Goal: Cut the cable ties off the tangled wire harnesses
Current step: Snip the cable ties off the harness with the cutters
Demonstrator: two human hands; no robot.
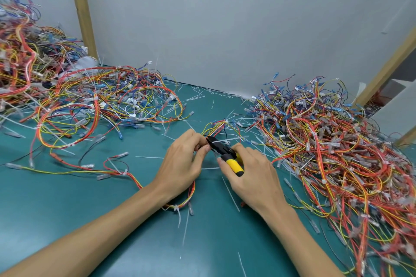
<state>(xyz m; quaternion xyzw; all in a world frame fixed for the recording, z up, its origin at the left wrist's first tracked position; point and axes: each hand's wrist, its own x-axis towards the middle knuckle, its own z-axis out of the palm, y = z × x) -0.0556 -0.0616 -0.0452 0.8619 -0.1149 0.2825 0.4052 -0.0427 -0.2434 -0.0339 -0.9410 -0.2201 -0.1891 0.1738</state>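
One white cable tie (229, 139) lies across the black head of the yellow-handled cutters (234, 165), near the centre of the green mat (112, 220). The left hand (180, 162), fingers curled, pinches the wire harness (217, 125) just beside the cutter head; its wires fan out beyond the hand. The right hand (249, 175), knuckles up, wraps its fingers round the handles. Both forearms converge from the near edge. Tangled harness piles flank the hands, left (78, 101) and right (337, 153).
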